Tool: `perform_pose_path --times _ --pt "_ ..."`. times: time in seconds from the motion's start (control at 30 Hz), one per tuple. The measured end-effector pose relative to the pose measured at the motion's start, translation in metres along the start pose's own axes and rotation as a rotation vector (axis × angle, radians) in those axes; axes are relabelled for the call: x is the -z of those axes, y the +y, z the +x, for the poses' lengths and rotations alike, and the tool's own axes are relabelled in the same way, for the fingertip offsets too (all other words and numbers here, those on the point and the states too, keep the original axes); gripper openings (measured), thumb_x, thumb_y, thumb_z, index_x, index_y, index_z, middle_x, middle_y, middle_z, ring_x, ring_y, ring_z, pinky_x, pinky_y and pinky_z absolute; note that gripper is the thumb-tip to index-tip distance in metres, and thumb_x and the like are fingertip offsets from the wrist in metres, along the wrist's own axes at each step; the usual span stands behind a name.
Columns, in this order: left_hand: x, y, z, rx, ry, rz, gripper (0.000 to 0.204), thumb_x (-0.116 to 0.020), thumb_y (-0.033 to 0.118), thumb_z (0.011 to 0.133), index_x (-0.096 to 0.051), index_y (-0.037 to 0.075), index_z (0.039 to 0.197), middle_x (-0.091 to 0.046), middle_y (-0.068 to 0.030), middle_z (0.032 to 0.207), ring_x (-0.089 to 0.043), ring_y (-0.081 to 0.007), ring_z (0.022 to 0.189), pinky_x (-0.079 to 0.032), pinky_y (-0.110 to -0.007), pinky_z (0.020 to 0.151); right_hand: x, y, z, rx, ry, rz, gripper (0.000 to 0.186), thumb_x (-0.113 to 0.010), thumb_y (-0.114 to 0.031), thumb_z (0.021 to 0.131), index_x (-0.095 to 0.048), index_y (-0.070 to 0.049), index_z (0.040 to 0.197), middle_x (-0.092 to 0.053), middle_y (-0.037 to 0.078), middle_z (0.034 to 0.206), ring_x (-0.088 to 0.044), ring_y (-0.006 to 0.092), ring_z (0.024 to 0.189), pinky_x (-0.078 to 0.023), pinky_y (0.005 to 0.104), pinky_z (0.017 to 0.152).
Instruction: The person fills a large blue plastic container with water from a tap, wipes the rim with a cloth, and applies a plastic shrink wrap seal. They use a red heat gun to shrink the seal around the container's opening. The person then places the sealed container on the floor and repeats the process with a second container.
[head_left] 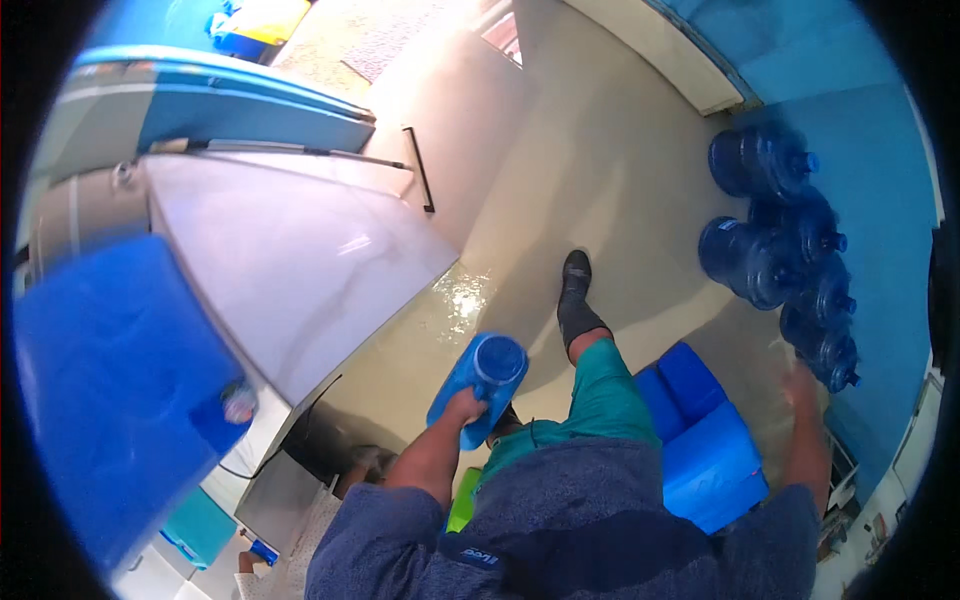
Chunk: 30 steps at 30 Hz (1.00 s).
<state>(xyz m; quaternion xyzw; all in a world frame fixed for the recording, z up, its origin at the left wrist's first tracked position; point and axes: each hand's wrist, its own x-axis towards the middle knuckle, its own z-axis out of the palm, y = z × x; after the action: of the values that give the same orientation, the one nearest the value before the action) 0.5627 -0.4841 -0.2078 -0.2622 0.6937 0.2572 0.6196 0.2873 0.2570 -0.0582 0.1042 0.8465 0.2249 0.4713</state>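
My left hand [465, 407] is closed around a large blue translucent water jug [498, 362], at the side of it. The jug hangs tilted beside my left leg, with its round end facing up and away. My right hand [800, 386] reaches out to the right, smeared by motion, so its fingers cannot be made out. It is nearest to a group of blue water jugs [745, 262] along the right wall. Several of these jugs lie on their sides, capped necks pointing at the wall. Whether my right hand touches the closest jug [832, 355] is unclear.
Blue plastic containers [712, 450] stand by my right leg. On the left are a white panel [300, 260] and a big blue object [110, 390]. A squeegee [420, 170] lies on the wet floor [470, 295]. Another person's hand [247, 562] shows at lower left.
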Motion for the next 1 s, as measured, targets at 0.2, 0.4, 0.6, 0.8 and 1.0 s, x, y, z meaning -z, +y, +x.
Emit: perform_pose_path --times 0.2,0.4,0.6,0.8,1.0 --pt "0.104 0.165 0.097 -0.192 0.161 -0.232 0.08 -0.069 0.047 0.089 -0.047 -0.006 0.144 -0.06 -0.0317 0.135 -0.059 -0.0439 0.126 -0.048 -0.047 0.106 -0.067 0.022 0.026 0.048 0.018 0.489 0.039 -0.065 -0.018 0.094 -0.058 0.002 0.127 -0.071 0.022 0.11 -0.068 0.0374 0.104 -0.053 0.0439 0.092" --pt "0.226 0.377 0.077 -0.498 0.514 -0.423 0.044 -0.067 0.026 0.097 -0.055 0.0 0.13 -0.069 -0.0156 0.109 -0.066 -0.0237 0.099 -0.053 -0.04 0.088 -0.125 -0.064 -0.011 0.093 -0.318 0.769 0.045 -0.065 -0.032 0.098 -0.061 -0.001 0.129 -0.071 0.018 0.117 -0.068 0.0322 0.109 -0.052 0.042 0.098" --pt "0.293 0.36 -0.283 -1.209 0.571 -0.178 0.037 -0.076 0.016 0.092 -0.06 0.004 0.124 -0.066 -0.0116 0.118 -0.063 -0.0249 0.116 -0.05 -0.04 0.1 -0.057 -0.209 0.027 0.567 -0.204 0.593 0.046 -0.065 -0.031 0.097 -0.059 0.0 0.131 -0.069 0.02 0.12 -0.067 0.0341 0.112 -0.051 0.0428 0.099" --pt "0.402 0.178 -0.617 -0.586 1.654 0.698 0.04 -0.074 0.018 0.09 -0.065 0.013 0.129 -0.067 -0.0123 0.123 -0.068 -0.0252 0.107 -0.051 -0.035 0.098 0.134 -0.35 0.031 0.809 0.13 0.69 0.044 -0.062 -0.028 0.099 -0.057 0.002 0.131 -0.066 0.025 0.124 -0.064 0.0405 0.114 -0.05 0.0464 0.1" --pt "0.476 0.01 -0.734 0.568 1.311 0.354 0.057 -0.069 0.045 0.091 -0.066 -0.003 0.124 -0.071 -0.021 0.115 -0.066 -0.0317 0.103 -0.052 -0.045 0.094 0.318 -0.432 -0.165 1.328 0.64 0.79 0.039 -0.059 -0.022 0.101 -0.057 0.001 0.131 -0.064 0.023 0.128 -0.062 0.0387 0.118 -0.048 0.0459 0.101"
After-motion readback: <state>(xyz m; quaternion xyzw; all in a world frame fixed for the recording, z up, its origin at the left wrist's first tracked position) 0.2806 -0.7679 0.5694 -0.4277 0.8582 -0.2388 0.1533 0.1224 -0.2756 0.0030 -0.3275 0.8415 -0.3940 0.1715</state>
